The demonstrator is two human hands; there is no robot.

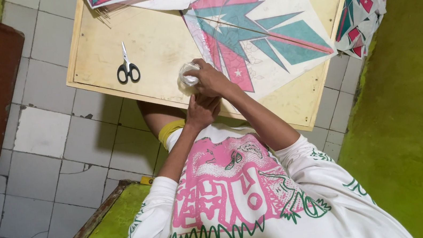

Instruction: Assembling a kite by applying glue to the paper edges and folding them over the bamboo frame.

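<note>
The right hand [210, 79] gripped a white wad [188, 76] at the board's [154, 45] near edge. The left hand [201, 112], curled shut, touched it from six o'clock. Scissors [128, 69] lay at nine o'clock, a kite [259, 27] at two.

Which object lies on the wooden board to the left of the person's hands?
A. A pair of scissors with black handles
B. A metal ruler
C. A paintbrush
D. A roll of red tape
A: the scissors with black handles lie on the bare wooden board, left of the hand that grips a small white bundle beside the kite.
</note>
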